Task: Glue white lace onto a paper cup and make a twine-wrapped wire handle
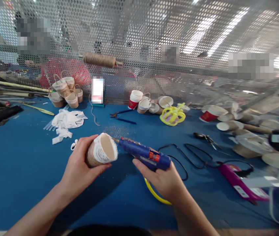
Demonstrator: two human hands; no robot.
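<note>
— Left hand [80, 167] was wrapped around a paper cup [101, 154]. Right hand [164, 180] was closed on a blue glue gun [144, 157].

— Where was the cup?

— Held on its side above the blue table [18, 170], near the front edge, round end facing right. The gun's tip sat at the cup's rim, seemingly touching, though blur left that unsure.

— Anything close by?

— A yellow hoop [154, 193] lay under the right hand, and pliers [122, 116] lay farther back.

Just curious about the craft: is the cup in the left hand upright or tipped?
Tipped: the cup lies sideways in the left hand, its round end facing the glue gun.
</note>
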